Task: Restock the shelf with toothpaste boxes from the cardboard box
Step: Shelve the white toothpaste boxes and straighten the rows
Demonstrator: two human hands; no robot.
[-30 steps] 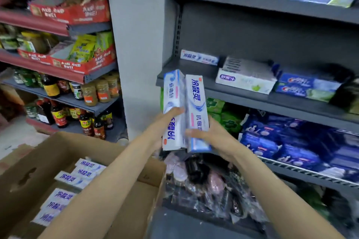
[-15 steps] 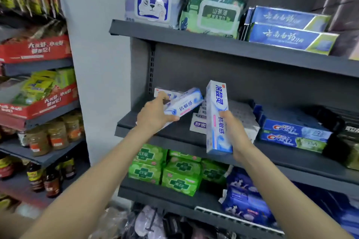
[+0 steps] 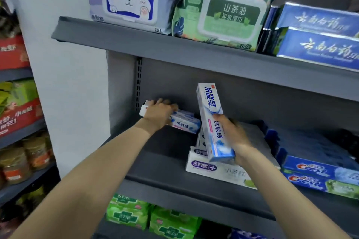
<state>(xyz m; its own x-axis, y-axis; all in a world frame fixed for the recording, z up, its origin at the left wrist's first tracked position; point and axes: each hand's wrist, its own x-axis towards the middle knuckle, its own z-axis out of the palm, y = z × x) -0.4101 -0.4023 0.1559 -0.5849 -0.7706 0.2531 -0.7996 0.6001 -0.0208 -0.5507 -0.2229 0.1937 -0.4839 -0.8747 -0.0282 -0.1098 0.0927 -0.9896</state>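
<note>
My left hand [image 3: 158, 113] grips a white-and-blue toothpaste box [image 3: 185, 123] lying flat at the back left of the grey middle shelf [image 3: 165, 163], on top of another such box whose end shows at the left. My right hand [image 3: 232, 136] holds a second white-and-blue toothpaste box [image 3: 212, 120] upright by its lower half, above the shelf's middle. The cardboard box is out of view.
White toothpaste boxes with a purple logo [image 3: 215, 170] lie under my right hand. Blue Crest boxes [image 3: 318, 172] fill the shelf's right side. Wet-wipe packs [image 3: 130, 0] and blue boxes [image 3: 316, 44] sit on the shelf above, green packs [image 3: 151, 215] below. Jars stand at far left.
My left hand has carried its box from in front of the shelf to the back left and laid it flat. The right hand's box has stayed upright. The view has moved closer.
</note>
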